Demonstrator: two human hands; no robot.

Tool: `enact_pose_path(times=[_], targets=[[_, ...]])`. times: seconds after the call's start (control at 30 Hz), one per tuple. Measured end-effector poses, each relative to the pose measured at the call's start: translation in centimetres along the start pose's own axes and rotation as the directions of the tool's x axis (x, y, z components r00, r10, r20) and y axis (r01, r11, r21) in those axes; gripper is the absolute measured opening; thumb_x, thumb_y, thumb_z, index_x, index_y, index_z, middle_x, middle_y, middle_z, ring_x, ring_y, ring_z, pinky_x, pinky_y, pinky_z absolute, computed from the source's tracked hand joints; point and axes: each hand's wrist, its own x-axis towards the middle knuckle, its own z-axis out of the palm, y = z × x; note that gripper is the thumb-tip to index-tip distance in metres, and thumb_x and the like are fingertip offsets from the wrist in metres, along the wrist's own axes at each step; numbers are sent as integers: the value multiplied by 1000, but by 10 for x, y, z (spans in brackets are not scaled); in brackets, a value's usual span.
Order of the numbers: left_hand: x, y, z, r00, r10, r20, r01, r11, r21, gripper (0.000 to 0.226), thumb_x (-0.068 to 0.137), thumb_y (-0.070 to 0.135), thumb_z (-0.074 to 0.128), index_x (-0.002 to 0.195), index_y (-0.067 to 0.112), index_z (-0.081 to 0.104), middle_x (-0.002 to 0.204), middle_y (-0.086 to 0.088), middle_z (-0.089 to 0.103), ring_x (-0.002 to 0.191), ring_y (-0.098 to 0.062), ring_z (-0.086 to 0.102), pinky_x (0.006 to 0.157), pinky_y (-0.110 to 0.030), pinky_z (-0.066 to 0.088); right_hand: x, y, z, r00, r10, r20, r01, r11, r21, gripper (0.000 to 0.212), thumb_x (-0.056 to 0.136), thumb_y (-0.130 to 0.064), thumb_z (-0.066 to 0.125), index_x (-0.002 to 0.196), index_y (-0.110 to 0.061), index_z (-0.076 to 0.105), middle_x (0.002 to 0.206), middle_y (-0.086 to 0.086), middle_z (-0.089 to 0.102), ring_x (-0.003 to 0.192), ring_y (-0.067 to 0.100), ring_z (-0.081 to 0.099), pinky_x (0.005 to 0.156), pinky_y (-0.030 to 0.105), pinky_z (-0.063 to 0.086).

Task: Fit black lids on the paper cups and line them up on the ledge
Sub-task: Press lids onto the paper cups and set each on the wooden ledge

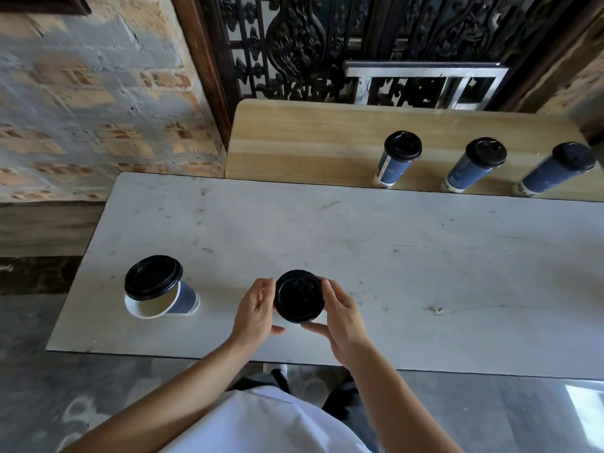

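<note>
A black lid (299, 296) covers a cup that I see from straight above near the front of the grey table (392, 256); the cup body is hidden under it. My left hand (256, 310) curls around its left side and my right hand (341, 317) around its right side, fingers on the rim. To the left a blue paper cup (183, 299) stands with a loose black lid (153, 277) resting askew over its open white rim. Three lidded blue cups (397, 161) (474, 166) (555, 170) stand in a row on the wooden ledge (310, 142).
A brick wall rises at the left, and a dark wooden post and ornate black iron grille stand behind the ledge. The ledge's left half is bare wood. The table's front edge runs just below my hands, with concrete floor beneath.
</note>
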Motion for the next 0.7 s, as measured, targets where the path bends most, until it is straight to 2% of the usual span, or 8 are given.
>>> enact_pose_path(times=[0.13,0.3,0.47,0.57,0.7], targets=[[-1,-3,-3,999,40,37,-40,999,3,26,104,41,41,101,21,57,100,-18,59,99,-28,64,58,-47,63,0,1,2,999,-32,-28,29,994,-103,29,108,-27,41,111,-23,70,113,2,70,111,18,65,77,53,63],[1,-5,-6,989,119,92,-123,991,46,23,107,35,37,101,24,56,97,-12,60,96,-26,65,57,-42,62,3,-1,1,998,-49,-31,44,991,-127,28,107,-21,42,107,-22,70,112,8,70,109,23,67,73,53,64],[3,-6,-7,986,141,93,-146,988,52,20,107,31,37,104,25,56,98,-6,62,94,-22,65,55,-42,62,2,5,3,988,-143,-54,131,975,-181,27,107,-20,42,105,-24,69,108,3,70,105,14,66,63,42,65],[2,-7,-6,987,136,89,-140,989,46,21,107,32,37,109,28,57,106,-5,62,100,-20,65,55,-40,62,2,10,6,980,-185,-69,167,963,-211,27,108,-21,40,106,-25,67,109,5,68,106,16,65,63,43,65],[0,-4,-6,982,164,98,-169,984,50,31,107,31,36,127,34,58,128,8,61,117,-9,60,59,-35,62,0,10,5,982,-170,-80,155,975,-160,26,108,-22,42,109,-21,68,109,3,69,109,15,65,64,43,65]])
